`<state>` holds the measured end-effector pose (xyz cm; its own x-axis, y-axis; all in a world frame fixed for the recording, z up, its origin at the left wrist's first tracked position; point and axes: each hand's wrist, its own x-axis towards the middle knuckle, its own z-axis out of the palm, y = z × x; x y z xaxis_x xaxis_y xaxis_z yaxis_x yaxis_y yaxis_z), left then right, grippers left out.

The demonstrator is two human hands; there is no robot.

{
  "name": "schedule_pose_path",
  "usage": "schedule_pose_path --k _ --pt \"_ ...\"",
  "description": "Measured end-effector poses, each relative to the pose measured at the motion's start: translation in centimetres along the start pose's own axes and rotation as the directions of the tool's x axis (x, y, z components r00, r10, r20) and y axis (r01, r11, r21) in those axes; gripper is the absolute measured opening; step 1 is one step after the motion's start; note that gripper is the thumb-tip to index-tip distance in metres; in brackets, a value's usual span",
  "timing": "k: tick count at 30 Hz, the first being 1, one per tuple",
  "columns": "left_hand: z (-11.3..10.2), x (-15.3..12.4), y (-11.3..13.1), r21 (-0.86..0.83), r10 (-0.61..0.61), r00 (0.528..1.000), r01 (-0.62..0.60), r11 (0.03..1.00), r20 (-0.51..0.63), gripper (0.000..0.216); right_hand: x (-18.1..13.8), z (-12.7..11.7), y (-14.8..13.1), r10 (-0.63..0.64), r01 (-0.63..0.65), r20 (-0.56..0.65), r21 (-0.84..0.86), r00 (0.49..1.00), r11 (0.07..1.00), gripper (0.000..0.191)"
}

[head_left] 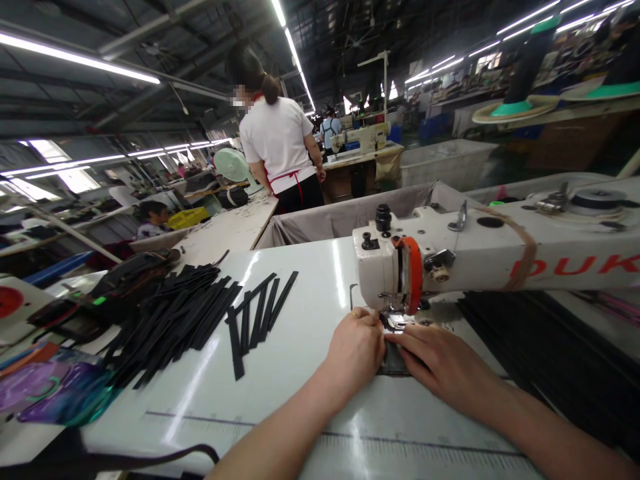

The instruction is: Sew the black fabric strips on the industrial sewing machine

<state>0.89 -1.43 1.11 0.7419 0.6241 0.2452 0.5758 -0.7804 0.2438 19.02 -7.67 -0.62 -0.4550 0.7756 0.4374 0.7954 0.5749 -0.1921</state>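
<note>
My left hand [356, 348] is curled, its fingers pinched on a dark strip piece [393, 360] at the presser foot [396, 320] of the white sewing machine [480, 257]. My right hand [440, 360] lies flat with fingers stretched over the same dark piece, pressing it to the white table [280, 400]. The piece is mostly hidden between my hands. A pile of black strips [185, 320] lies to the left, with a few separate strips [260, 310] nearer the machine.
A person in a white shirt [280, 143] stands beyond the table, back turned. A grey cloth-lined bin [340, 217] sits behind the table. Dark bags and colourful items [55, 393] crowd the left edge. Black material [545, 353] lies at the right. Thread cones [525, 73] stand above the machine.
</note>
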Motion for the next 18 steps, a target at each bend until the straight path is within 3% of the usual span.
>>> schedule_pose_path --k 2,5,7,11,13,16,18 --pt "0.3 0.1 -1.0 -0.168 -0.118 0.990 0.104 0.980 -0.074 0.018 -0.1 0.1 0.1 -0.013 0.013 -0.014 -0.014 1.000 1.000 0.025" --pt "1.1 0.6 -3.0 -0.372 -0.337 0.918 0.244 0.896 -0.210 0.034 -0.3 0.4 0.3 -0.027 0.026 -0.035 -0.036 0.999 0.999 0.025" --pt "1.5 1.0 -4.0 -0.392 -0.337 0.905 0.220 0.893 -0.260 0.044 -0.3 0.5 0.5 -0.026 0.025 -0.030 -0.039 0.999 0.999 0.026" --pt "1.6 1.4 -3.8 -0.218 -0.130 0.977 0.092 0.972 -0.170 0.029 -0.5 0.8 0.5 -0.015 0.015 -0.011 -0.045 1.000 0.999 0.027" --pt "1.1 1.4 -3.0 -0.123 -0.090 0.989 0.075 0.990 -0.117 0.022 -0.5 1.0 0.3 -0.006 0.006 0.001 -0.054 1.000 0.999 0.027" --pt "-0.1 1.2 -2.6 -0.023 -0.167 0.983 0.166 0.986 -0.070 0.022 -0.5 0.8 0.0 -0.002 0.003 0.004 -0.100 1.000 0.995 0.026" --pt "-1.3 0.6 -3.3 0.082 -0.342 0.939 0.344 0.935 -0.036 0.025 -0.5 0.0 0.2 0.027 -0.029 -0.011 -0.185 1.000 0.982 0.021"
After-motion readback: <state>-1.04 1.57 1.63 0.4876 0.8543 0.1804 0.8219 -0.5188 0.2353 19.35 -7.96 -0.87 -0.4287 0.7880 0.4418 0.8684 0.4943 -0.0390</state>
